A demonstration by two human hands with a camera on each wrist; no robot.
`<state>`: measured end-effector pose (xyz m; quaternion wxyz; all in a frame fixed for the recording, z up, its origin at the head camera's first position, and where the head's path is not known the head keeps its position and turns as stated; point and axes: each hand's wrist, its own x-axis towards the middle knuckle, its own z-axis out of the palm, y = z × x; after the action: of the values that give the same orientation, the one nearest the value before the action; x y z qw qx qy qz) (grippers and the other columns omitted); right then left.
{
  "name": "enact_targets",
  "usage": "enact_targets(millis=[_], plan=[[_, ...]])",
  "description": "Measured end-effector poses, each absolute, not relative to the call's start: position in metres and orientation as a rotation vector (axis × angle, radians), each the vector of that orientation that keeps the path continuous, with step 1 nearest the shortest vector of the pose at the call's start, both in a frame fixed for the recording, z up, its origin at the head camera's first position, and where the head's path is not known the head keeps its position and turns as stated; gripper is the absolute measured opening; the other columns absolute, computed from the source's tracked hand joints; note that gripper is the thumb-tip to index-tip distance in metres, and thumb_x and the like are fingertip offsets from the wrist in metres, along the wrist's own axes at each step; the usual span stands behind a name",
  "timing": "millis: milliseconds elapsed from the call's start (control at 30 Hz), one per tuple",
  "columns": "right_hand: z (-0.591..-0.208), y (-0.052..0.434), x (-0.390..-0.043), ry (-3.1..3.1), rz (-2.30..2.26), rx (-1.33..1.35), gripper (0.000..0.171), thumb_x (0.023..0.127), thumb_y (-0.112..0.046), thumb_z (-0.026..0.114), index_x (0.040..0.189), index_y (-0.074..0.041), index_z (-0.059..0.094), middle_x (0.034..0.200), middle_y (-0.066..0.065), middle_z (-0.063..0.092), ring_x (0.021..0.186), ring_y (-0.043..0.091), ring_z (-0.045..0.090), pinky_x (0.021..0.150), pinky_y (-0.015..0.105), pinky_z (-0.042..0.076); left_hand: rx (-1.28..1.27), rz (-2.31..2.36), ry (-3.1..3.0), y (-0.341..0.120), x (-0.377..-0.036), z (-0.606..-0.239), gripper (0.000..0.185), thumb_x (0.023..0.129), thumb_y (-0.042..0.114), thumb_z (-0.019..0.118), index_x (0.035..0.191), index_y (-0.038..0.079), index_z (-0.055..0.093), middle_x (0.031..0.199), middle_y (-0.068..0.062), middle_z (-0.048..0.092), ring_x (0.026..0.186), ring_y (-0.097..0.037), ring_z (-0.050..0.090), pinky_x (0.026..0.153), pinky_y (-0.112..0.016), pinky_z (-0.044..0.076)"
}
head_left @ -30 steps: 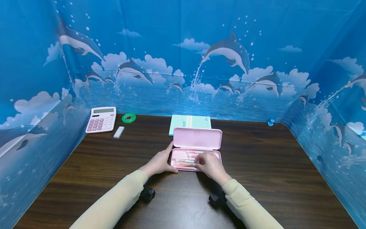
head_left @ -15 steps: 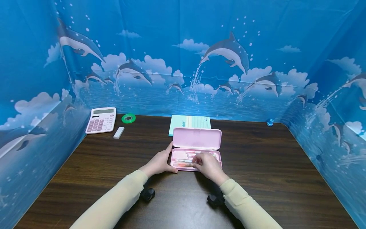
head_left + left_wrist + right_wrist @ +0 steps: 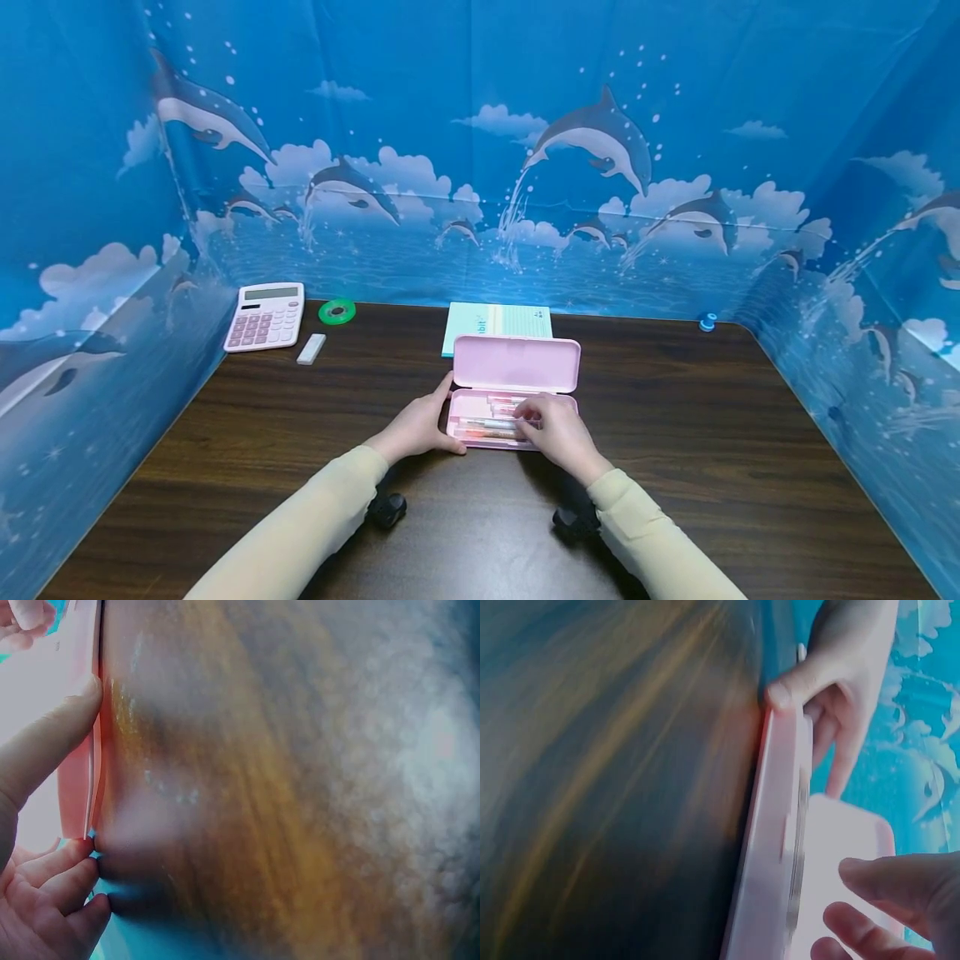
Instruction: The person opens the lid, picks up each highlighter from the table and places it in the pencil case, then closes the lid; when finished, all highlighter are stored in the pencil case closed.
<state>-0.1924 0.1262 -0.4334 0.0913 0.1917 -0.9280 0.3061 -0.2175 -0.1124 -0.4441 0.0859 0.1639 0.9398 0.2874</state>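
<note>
An open pink pencil case lies on the table in front of me, its lid tipped up at the back. Several light-coloured pens lie inside. My left hand grips the case's left end, thumb at the front corner and fingers at the side, as the left wrist view shows from close up. Over the right half of the case is my right hand, hiding part of the contents. In the right wrist view its thumb and fingers are spread apart above the case with nothing between them.
A mint-green notebook lies behind the lid. A calculator, a green tape roll and a white eraser-like block lie at the back left. A small blue object sits at the back right edge, before a dolphin-print curtain.
My right hand has shifted slightly right and its fingers have come off the pens, so more of them shows. The left hand and the pencil case stay in place.
</note>
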Motion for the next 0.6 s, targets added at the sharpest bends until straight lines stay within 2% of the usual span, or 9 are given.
enact_targets(millis=[133, 300, 600], plan=[[-0.435, 0.143, -0.193, -2.742, 0.940, 0.474, 0.010, 0.078, -0.009, 0.077, 0.086, -0.011, 0.070, 0.080, -0.002, 0.063, 0.074, 0.011, 0.055, 0.074, 0.033, 0.052, 0.486, 0.860, 2.801, -0.113, -0.217, -0.445, 0.124, 0.064, 0.038, 0.088, 0.152, 0.004, 0.008, 0.141, -0.015, 0.047, 0.124, -0.029, 0.049, 0.103, -0.044, 0.038], [-0.437, 0.166, -0.196, -2.736, 0.949, 0.358, 0.025, 0.080, -0.009, 0.074, 0.104, -0.006, 0.068, 0.083, 0.004, 0.061, 0.075, 0.018, 0.055, 0.071, 0.034, 0.051, 0.497, 0.844, 2.813, -0.114, -0.218, -0.446, 0.124, 0.063, 0.039, 0.088, 0.152, 0.003, 0.010, 0.140, -0.016, 0.048, 0.123, -0.030, 0.050, 0.102, -0.044, 0.039], [-0.443, 0.200, -0.211, -2.849, 1.094, 0.181, 0.055, 0.085, -0.011, 0.069, 0.134, 0.001, 0.048, 0.095, 0.011, 0.063, 0.083, 0.022, 0.060, 0.079, 0.040, 0.053, 0.510, 0.791, 2.839, -0.113, -0.218, -0.444, 0.125, 0.062, 0.041, 0.088, 0.152, 0.003, 0.010, 0.140, -0.016, 0.049, 0.124, -0.030, 0.050, 0.102, -0.043, 0.040]])
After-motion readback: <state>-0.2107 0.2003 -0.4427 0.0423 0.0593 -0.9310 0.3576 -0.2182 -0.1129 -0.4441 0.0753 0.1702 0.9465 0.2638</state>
